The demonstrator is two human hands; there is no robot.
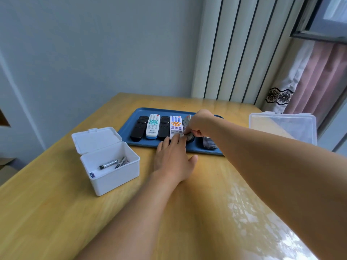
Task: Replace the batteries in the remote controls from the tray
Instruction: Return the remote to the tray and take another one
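Your right hand (200,124) pinched the near end of the grey remote (186,121) in the blue tray (131,124), while your left hand (173,154) lay flat, fingers beside it. You did best lifting it clear before opening its back.

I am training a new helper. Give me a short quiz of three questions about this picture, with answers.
1. True or false: the lid of the white box is open.
2. What lies inside that box?
3. Which hand grips the grey remote on the blue tray: A left, B right?

Key: 1 true. 2 batteries. 3 B, the right hand; the left hand has its fingertips at the near end of the white remote with orange buttons.
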